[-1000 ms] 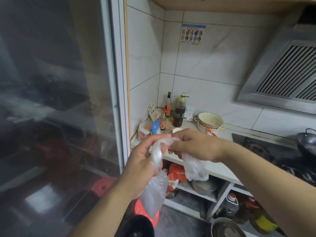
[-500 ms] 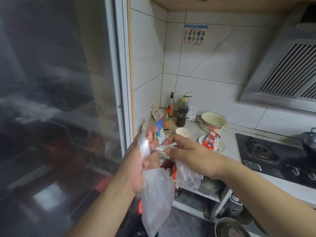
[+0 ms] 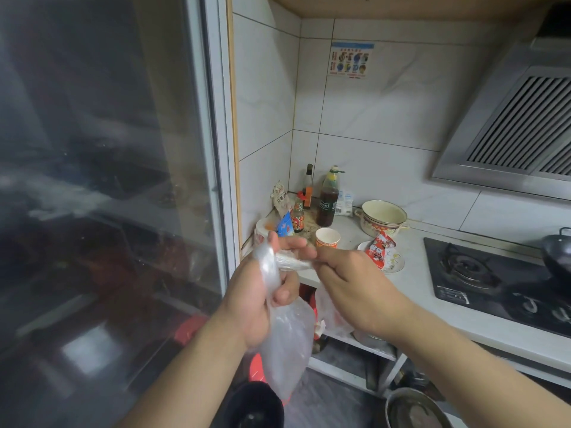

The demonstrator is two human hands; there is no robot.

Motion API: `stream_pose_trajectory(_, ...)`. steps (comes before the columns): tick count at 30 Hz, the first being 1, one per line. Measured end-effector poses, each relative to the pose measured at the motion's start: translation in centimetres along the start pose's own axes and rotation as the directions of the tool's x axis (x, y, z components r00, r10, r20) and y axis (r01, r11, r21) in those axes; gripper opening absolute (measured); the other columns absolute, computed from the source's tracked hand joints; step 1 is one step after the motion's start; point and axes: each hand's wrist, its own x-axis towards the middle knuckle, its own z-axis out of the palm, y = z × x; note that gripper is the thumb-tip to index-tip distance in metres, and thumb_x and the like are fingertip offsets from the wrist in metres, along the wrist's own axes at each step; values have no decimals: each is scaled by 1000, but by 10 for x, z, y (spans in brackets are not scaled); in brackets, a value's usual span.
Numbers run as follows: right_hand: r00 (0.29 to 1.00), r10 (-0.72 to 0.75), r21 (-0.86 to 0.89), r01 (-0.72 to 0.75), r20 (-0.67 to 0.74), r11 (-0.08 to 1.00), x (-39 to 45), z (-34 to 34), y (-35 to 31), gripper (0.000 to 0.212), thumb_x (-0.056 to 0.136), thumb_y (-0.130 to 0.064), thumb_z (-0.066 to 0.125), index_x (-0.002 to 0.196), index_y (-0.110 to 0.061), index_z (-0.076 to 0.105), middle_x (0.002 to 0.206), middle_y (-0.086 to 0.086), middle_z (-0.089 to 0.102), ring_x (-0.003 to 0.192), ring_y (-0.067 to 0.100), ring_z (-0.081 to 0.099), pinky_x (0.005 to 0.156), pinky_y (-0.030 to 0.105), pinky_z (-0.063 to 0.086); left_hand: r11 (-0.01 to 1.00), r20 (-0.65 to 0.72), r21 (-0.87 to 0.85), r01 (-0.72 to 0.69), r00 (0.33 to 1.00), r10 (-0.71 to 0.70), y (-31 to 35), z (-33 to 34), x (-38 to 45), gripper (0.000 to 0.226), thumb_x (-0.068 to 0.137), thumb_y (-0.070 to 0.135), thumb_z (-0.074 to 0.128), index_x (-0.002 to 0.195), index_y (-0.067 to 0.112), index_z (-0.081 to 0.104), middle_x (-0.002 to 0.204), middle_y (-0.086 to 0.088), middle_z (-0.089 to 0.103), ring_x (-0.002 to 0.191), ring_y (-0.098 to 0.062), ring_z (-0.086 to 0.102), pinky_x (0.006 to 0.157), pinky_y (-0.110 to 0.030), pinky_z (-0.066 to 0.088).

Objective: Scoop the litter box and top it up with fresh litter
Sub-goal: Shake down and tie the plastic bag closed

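I see both hands raised in front of the white countertop (image 3: 411, 273), working a clear plastic bag (image 3: 287, 341). My left hand (image 3: 259, 301) has its fingers and thumb curled round the bag's gathered neck, and the body of the bag hangs down below that fist, over the edge of the countertop. My right hand (image 3: 349, 288) pinches a twisted strip of the same plastic, pulled taut sideways from the left hand's fingertips; it sits just in front of the countertop's front edge. What is inside the bag I cannot tell.

On the countertop, a paper cup (image 3: 327, 237) stands just behind my fingers, with a red snack wrapper (image 3: 378, 250) lying on a small plate (image 3: 395, 262) beside it. Further back on the countertop sits a cream enamel pot (image 3: 383, 216), and in its back corner a dark sauce bottle (image 3: 328, 200) among smaller bottles. A black gas hob (image 3: 494, 282) is set into the countertop on its right side, with a steel range hood (image 3: 519, 128) above.
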Motion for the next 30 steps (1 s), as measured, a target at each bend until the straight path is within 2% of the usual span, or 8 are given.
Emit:
stream_pose_trajectory(5,984,-156,-64,162,84,985,-12,-2,8,18,97,-15,40,82,-18,50,74,-6,50,69,9,44,65,25,35,948,239,-275,160,967,-94,2,0,-6,38,103,40,39,116,14,63,96,-7,66,31,-6,32,32,-15,32)
stream_pose_trajectory(8,979,-162,-188,183,123,965,-15,1,20,23,98,-33,34,86,-22,51,82,-6,48,75,14,46,69,37,44,948,173,-280,152,979,-106,0,4,-5,35,101,40,43,80,16,56,87,-6,61,29,-7,34,31,-16,30)
stream_pose_trajectory(12,973,-151,-278,196,175,941,-20,1,34,31,101,-36,34,85,-18,53,84,-4,46,77,16,47,70,41,45,976,44,-197,94,995,-87,-6,6,-4,40,103,38,42,69,19,46,75,-4,51,31,-8,31,32,-16,22)
stream_pose_trajectory(18,994,30,21,-32,105,999,-24,-4,22,23,97,-11,45,112,-20,61,87,-1,67,74,13,59,69,27,47,947,-281,318,40,958,54,-23,23,-4,22,94,28,64,81,11,58,55,1,42,39,-10,30,39,-20,17)
stream_pose_trajectory(21,998,42,98,-45,40,994,-28,-7,10,35,93,-8,43,114,-24,67,96,-10,68,84,6,59,75,14,44,938,-375,339,66,925,70,-30,29,0,21,91,18,64,71,20,69,69,-10,43,46,-13,32,44,-24,19)
stream_pose_trajectory(24,999,1,152,-7,42,988,-37,-3,-1,24,87,-24,45,95,-24,68,89,-10,69,84,9,61,77,28,50,935,-387,349,53,917,92,-36,38,-1,29,92,12,59,65,19,68,65,-12,53,53,-19,49,50,-26,38)
stream_pose_trajectory(27,998,60,184,-56,-16,981,-43,-1,-1,16,89,-38,62,93,-24,68,83,-8,69,79,10,63,71,33,51,960,-350,278,36,934,66,-39,43,-3,26,96,3,47,89,10,71,77,-14,73,70,-22,71,67,-36,54)
stream_pose_trajectory(30,994,109,345,-105,9,933,-46,-3,3,13,88,-36,71,92,-23,70,78,-3,74,69,16,67,68,38,54,963,-344,233,132,938,-45,-42,41,-4,27,96,7,44,101,9,70,80,-15,72,71,-25,66,57,-28,44)
